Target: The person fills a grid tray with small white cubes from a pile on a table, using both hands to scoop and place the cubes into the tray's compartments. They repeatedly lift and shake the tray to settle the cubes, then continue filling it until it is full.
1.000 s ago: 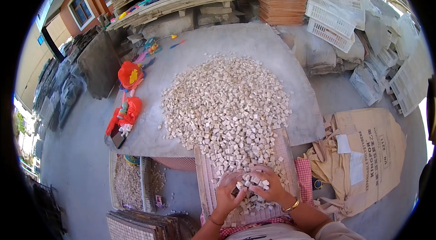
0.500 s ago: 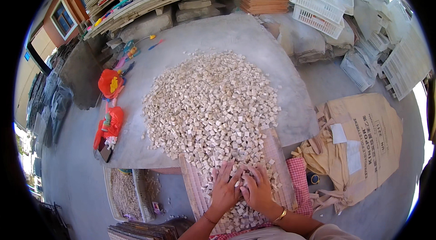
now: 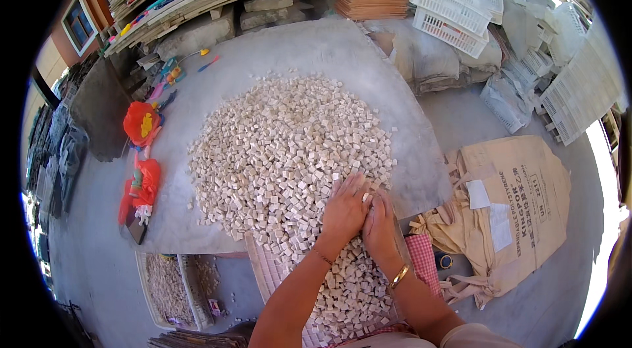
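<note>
A broad heap of small pale stone cubes (image 3: pixel 289 144) lies on a grey slab table (image 3: pixel 421 144) and spills down over a gridded wooden-edged tray (image 3: pixel 261 267) in front of me. At the heap's near right edge, my left hand (image 3: pixel 346 210) rests on the cubes with its fingers stretched out and close together. My right hand (image 3: pixel 380 224) is on edge beside it, fingers extended and thumb side up. A few cubes show between the two hands; what lies under the palms is hidden. More loose cubes cover the tray between my forearms.
A white crate (image 3: pixel 191 289) with small pieces stands on the floor at the left. Red bags (image 3: pixel 141 124) and toys lie along the table's left edge. A beige sack (image 3: pixel 520 216) and red checked cloth (image 3: pixel 423 259) are at the right. White crates (image 3: pixel 454 15) are stacked behind.
Both hands have moved forward and slightly right, from the tray's middle to its far end. More cubes now lie on the near part of the tray. The view has shifted a little.
</note>
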Demonstrator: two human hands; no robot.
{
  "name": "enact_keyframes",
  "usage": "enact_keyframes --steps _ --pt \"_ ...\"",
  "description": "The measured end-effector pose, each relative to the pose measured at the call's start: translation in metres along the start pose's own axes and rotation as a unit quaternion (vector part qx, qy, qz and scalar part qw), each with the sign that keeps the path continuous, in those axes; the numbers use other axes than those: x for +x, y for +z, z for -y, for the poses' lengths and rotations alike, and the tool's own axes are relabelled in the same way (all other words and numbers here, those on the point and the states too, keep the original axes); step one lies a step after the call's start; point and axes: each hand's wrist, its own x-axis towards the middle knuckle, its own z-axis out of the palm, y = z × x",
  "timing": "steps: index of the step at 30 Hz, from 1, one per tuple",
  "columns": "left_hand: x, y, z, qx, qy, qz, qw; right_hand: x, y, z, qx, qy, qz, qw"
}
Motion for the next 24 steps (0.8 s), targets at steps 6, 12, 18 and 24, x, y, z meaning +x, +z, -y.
enact_keyframes --steps 6,12,18,24 --pt "-0.016 -0.016 -0.005 0.062 -0.006 0.025 0.998 0.018 -0.012 -0.025 -0.010 -0.084 0.102 0.991" --pt "-0.086 -0.050 -0.016 0.017 -0.050 0.037 0.998 -0.007 -0.030 0.017 0.005 -0.176 0.246 0.953" --pt "-0.161 -0.064 -0.022 0.014 -0.081 0.054 0.995 -0.046 -0.040 0.045 -0.027 -0.251 0.315 0.915" --pt "-0.210 -0.079 -0.028 -0.076 -0.114 -0.012 0.991 -0.117 -0.077 0.040 -0.059 -0.211 0.320 0.922"
